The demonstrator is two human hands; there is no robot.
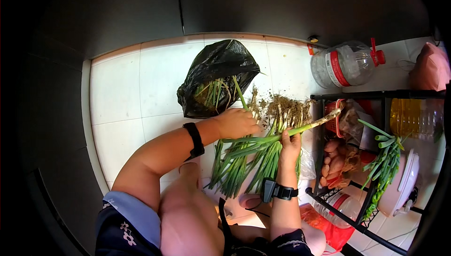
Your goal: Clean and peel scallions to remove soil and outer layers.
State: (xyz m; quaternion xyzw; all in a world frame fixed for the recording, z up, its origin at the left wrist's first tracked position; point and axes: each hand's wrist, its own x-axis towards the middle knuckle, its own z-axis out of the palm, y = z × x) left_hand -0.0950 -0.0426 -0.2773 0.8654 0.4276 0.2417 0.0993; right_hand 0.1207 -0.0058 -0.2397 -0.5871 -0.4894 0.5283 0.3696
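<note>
My right hand [291, 146] grips a single green onion [306, 127] by its stalk. Its pale root end points right, and its green leaves trail left. My left hand [236, 123] reaches over the leaf side of the bundle; its back hides most of the fingers, so I cannot tell whether they hold a stalk. Beneath both hands, a pile of green onions [262, 164] lies on the floor with soil-caked roots [287, 106] at the far side. Beyond my left hand, an open black plastic bag [225, 56] contains more green stalks.
To the right stands a black metal rack [356, 94] with sweet potatoes [333, 166] and loose greens [384, 168]. A large clear bottle [348, 64] with a red cap lies behind it. Dark cabinet doors [282, 5] border the white tile floor [116, 93]. A red bag [334, 236] sits at lower right.
</note>
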